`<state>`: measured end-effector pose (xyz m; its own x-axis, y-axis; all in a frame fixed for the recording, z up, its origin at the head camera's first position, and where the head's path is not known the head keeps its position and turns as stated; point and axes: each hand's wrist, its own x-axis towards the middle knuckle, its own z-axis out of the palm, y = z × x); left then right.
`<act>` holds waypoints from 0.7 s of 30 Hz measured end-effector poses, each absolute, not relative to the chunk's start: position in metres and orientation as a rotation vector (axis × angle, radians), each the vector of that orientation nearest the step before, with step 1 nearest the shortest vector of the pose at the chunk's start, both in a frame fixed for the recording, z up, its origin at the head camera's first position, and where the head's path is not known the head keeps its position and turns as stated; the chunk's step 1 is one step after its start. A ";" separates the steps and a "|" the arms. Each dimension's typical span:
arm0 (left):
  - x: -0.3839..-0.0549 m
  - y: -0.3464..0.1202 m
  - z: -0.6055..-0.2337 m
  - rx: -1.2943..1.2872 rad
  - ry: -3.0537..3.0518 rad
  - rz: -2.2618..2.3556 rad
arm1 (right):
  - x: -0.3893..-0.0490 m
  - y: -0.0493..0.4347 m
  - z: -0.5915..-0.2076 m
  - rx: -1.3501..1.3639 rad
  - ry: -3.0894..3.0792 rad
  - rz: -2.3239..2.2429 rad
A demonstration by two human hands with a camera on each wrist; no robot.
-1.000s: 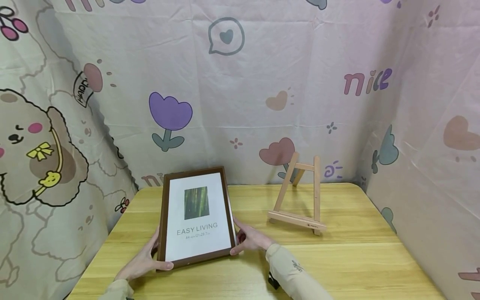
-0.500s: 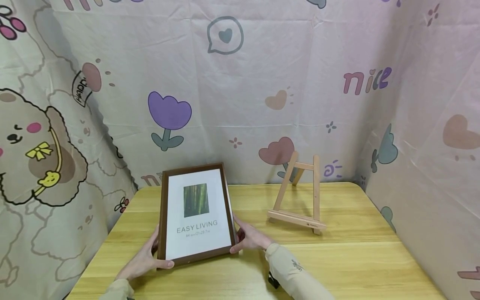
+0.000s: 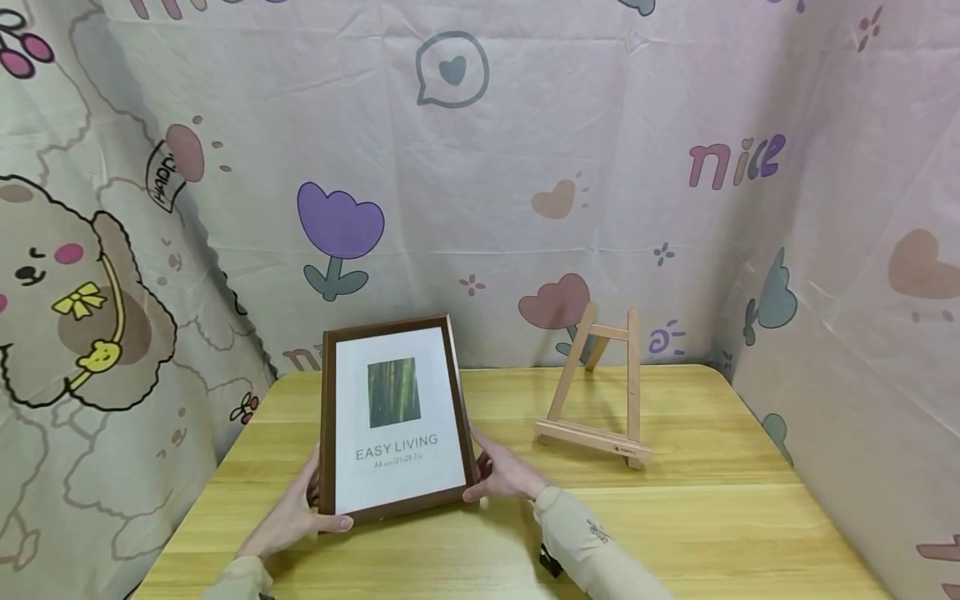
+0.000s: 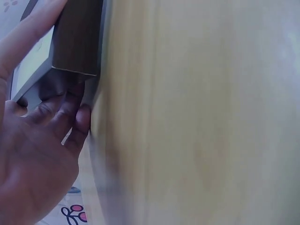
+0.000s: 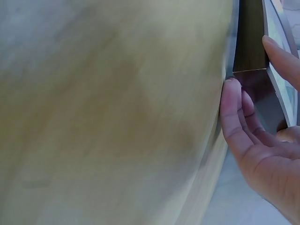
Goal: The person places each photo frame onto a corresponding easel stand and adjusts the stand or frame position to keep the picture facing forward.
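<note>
A brown picture frame (image 3: pixel 401 503) with a white "EASY LIVING" insert is tilted up, its far edge raised against the curtain in the head view. My left hand (image 3: pixel 294 510) grips its near left corner, thumb over the front edge and fingers along the side. At the near right corner my right hand (image 3: pixel 504 473) holds it the same way. The left wrist view shows the left fingers (image 4: pixel 58 115) at the frame's side, close over the table. In the right wrist view the right fingertips (image 5: pixel 232 91) are at the frame's lower corner, with the thumb on its front.
A small wooden easel (image 3: pixel 592 435) stands on the table to the right of the frame. The light wood table (image 3: pixel 720 500) reaches back to a patterned curtain (image 3: pixel 480 192), which also hangs at both sides.
The picture frame's far edge has risen, tilting it more upright, and its near edge has shifted slightly away from me. Both hands have kept their hold. The easel has stayed put.
</note>
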<state>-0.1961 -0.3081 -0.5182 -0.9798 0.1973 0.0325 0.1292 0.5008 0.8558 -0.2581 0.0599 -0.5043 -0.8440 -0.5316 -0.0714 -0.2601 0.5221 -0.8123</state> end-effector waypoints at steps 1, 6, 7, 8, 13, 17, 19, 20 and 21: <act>-0.196 -0.308 -0.518 0.295 2.663 1.515 | -0.258 0.060 -0.504 -0.661 2.452 -1.242; -0.198 -0.304 -0.516 0.280 2.632 1.553 | -0.258 0.064 -0.504 -0.667 2.444 -1.285; -0.199 -0.303 -0.515 0.272 2.624 1.563 | -0.257 0.064 -0.504 -0.669 2.443 -1.290; -0.198 -0.302 -0.514 0.265 2.617 1.568 | -0.257 0.065 -0.504 -0.673 2.442 -1.298; -0.196 -0.299 -0.511 0.248 2.643 1.554 | -0.257 0.067 -0.504 -0.719 2.439 -1.331; -0.196 -0.296 -0.509 0.236 2.687 1.538 | -0.257 0.070 -0.502 -0.750 2.430 -1.365; -0.197 -0.294 -0.508 0.213 2.685 1.542 | -0.258 0.072 -0.501 -0.764 2.424 -1.385; -0.198 -0.293 -0.507 0.205 2.675 1.553 | -0.258 0.073 -0.501 -0.767 2.421 -1.393; -0.199 -0.293 -0.506 0.199 2.671 1.557 | -0.258 0.073 -0.500 -0.766 2.417 -1.402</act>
